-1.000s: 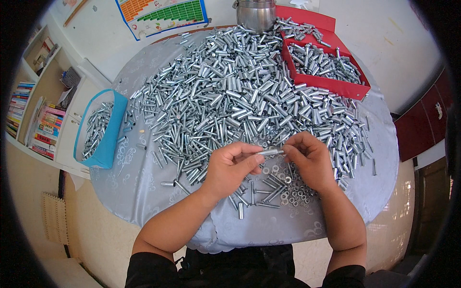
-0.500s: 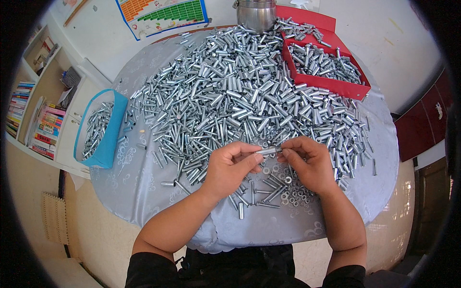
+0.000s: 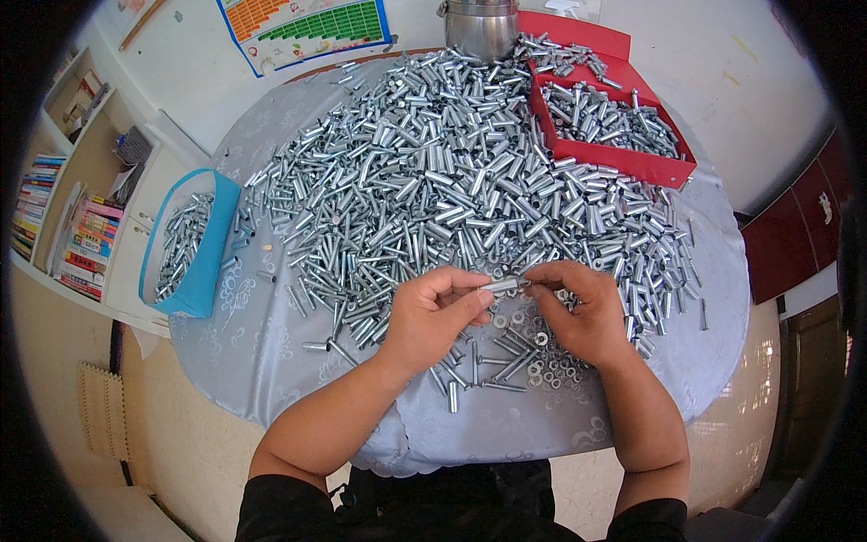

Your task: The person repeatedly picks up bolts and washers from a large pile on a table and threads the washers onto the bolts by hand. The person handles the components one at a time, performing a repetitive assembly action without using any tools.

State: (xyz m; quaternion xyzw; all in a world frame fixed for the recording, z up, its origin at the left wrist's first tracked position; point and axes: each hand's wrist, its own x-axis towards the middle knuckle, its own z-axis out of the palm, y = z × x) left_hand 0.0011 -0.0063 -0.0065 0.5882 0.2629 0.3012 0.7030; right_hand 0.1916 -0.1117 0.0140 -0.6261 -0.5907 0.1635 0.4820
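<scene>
My left hand [image 3: 432, 318] pinches a silvery expansion bolt [image 3: 503, 285] by its sleeve, between thumb and fingers. It lies nearly level above the near edge of a big heap of metal sleeves and bolts [image 3: 433, 181]. At its right end the thumb and forefinger of my right hand [image 3: 585, 312] close around the tip; any small part between them is too hidden to make out. Under and beside the right hand is a cluster of washers and nuts [image 3: 562, 372]. Several loose bolts [image 3: 517, 363] and a short sleeve [image 3: 453, 396] lie between my forearms.
A blue bin [image 3: 206, 271] of bolts stands at the table's left. The red box [image 3: 623, 163] at the back right is filled with bolts, and more rest on its lid. Behind the heap stands a steel pot [image 3: 481, 32]. A grey cloth [image 3: 262, 361] covers the round table.
The right hand's thumb and fingers have shifted slightly at the bolt's right end, with the thumb a little lower. My left hand and the bolt stay in place.
</scene>
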